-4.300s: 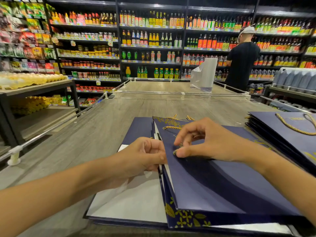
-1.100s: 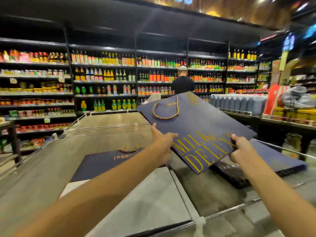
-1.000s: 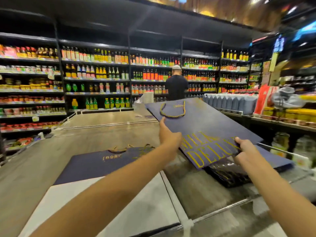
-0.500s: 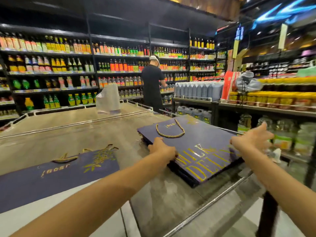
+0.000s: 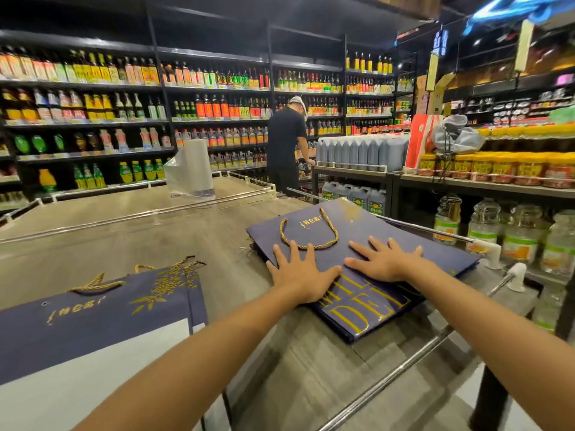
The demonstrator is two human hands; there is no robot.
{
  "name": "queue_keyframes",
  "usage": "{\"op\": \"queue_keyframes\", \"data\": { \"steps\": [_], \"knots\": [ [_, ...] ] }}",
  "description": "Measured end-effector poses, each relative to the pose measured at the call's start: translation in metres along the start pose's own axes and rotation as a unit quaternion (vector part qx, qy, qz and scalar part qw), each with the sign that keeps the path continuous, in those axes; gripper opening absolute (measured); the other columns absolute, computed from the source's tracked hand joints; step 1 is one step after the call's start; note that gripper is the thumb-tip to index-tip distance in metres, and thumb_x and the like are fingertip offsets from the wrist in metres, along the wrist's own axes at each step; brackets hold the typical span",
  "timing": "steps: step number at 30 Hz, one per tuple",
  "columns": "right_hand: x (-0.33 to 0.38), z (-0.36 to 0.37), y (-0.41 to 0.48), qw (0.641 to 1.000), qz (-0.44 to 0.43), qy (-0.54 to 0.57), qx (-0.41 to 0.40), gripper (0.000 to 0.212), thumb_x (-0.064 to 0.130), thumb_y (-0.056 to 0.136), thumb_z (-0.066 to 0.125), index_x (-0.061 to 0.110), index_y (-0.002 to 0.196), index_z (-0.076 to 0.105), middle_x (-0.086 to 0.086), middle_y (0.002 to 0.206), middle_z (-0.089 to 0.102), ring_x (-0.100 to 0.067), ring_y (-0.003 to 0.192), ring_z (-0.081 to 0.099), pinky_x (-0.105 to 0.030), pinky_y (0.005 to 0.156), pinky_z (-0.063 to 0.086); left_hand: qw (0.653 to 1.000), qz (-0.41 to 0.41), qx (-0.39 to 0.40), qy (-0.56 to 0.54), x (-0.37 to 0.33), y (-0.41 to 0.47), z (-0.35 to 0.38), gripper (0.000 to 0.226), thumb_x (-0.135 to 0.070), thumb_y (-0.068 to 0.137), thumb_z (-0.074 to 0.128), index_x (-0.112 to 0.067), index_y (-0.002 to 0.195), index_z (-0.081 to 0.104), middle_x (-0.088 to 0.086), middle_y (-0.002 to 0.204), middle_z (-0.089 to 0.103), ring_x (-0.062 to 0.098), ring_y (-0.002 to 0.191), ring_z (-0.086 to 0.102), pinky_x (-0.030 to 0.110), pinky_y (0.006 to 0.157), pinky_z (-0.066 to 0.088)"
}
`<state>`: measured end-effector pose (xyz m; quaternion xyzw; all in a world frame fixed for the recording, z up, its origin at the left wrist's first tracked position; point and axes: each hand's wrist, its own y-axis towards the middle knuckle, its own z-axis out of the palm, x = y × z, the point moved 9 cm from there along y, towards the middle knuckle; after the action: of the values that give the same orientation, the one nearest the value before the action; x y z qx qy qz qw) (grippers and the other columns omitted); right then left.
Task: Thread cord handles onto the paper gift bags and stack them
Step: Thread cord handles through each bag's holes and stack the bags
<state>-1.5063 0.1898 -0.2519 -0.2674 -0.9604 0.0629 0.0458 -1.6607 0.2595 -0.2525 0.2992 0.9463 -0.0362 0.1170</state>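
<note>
Fingers point(image 5: 311, 253) of left hand point(image 5: 298, 276) and right hand point(image 5: 389, 264) lie spread flat, pressing the navy paper gift bag point(image 5: 367, 227), likely light, stiff and crease-prone, onto the stack of matching bags point(image 5: 350, 332) right of centre on the grey counter point(image 5: 155, 234), probably best lifted by its side edges.

One wide-angle camera, worn on the head, looks forward and down across the table point(image 5: 130, 241); the left hand point(image 5: 300, 275) and right hand point(image 5: 385, 262) lie near it, shelves point(image 5: 217, 121) far ahead.
</note>
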Motion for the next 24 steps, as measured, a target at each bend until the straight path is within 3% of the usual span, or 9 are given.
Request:
{"op": "queue_keyframes", "data": {
  "steps": [5,8,11,15,18,21,24],
  "knots": [
    [0.002,0.000,0.000,1.000,0.006,-0.009,0.001,0.070,0.080,0.079,0.013,0.053,0.142,-0.002,0.008,0.158,-0.004,-0.030,0.145,-0.001,-0.070,0.106,0.004,0.998,0.045,0.043,0.011,-0.001,-0.008,-0.001,0.081,-0.072,0.086,0.025,-0.027,0.150,0.001,0.004,0.159,-0.012,0.034,0.143,-0.016,0.060,0.114,0.000],
    [0.007,-0.013,-0.012,0.998,-0.013,-0.003,-0.067,0.065,0.072,0.087,0.019,0.044,0.145,0.012,0.001,0.157,0.015,-0.030,0.142,0.019,-0.063,0.107,0.020,0.995,0.092,0.034,-0.007,0.004,-0.036,-0.017,0.077,-0.064,0.090,0.031,-0.023,0.150,0.007,0.005,0.160,-0.001,0.030,0.146,-0.006,0.058,0.115,0.001],
    [0.022,-0.039,-0.036,0.980,-0.067,-0.036,-0.186,0.052,0.056,0.093,0.032,0.029,0.136,0.042,-0.004,0.134,0.050,-0.027,0.120,0.049,-0.042,0.093,0.046,0.991,0.114,-0.017,-0.074,0.041,-0.089,-0.048,0.072,-0.053,0.091,0.044,-0.021,0.149,0.017,0.002,0.157,0.018,0.021,0.144,0.015,0.043,0.117,0.015],
    [0.071,-0.064,-0.067,0.959,-0.145,-0.011,-0.243,0.040,0.044,0.093,0.045,0.024,0.126,0.052,-0.002,0.128,0.057,-0.024,0.120,0.050,-0.035,0.093,0.042,0.992,0.072,-0.063,-0.080,0.127,-0.158,-0.086,0.058,-0.047,0.091,0.050,-0.028,0.143,0.032,-0.009,0.148,0.036,0.011,0.132,0.037,0.028,0.109,0.030],
    [0.150,-0.075,-0.096,0.938,-0.263,0.043,-0.222,0.032,0.039,0.093,0.048,0.020,0.115,0.060,0.000,0.115,0.065,-0.022,0.108,0.056,-0.034,0.095,0.041,0.997,-0.001,-0.070,-0.023,0.186,-0.196,-0.098,0.056,-0.049,0.091,0.048,-0.030,0.141,0.034,-0.014,0.147,0.036,0.007,0.130,0.040,0.026,0.105,0.033],
    [0.236,-0.061,-0.132,0.917,-0.373,0.049,-0.133,0.034,0.046,0.093,0.046,0.022,0.109,0.064,0.006,0.095,0.065,-0.016,0.085,0.058,-0.032,0.078,0.047,0.997,-0.050,-0.055,0.035,0.225,-0.226,-0.098,0.063,-0.058,0.087,0.045,-0.035,0.143,0.027,-0.019,0.149,0.030,0.006,0.134,0.034,0.031,0.108,0.032],
    [0.300,-0.031,-0.157,0.899,-0.426,-0.011,-0.096,0.040,0.056,0.089,0.045,0.023,0.099,0.066,0.006,0.092,0.065,-0.015,0.082,0.054,-0.029,0.072,0.044,0.996,-0.076,-0.035,0.041,0.254,-0.246,-0.093,0.069,-0.069,0.082,0.039,-0.035,0.142,0.030,-0.019,0.146,0.033,0.006,0.134,0.033,0.033,0.110,0.031]
  ]
}}
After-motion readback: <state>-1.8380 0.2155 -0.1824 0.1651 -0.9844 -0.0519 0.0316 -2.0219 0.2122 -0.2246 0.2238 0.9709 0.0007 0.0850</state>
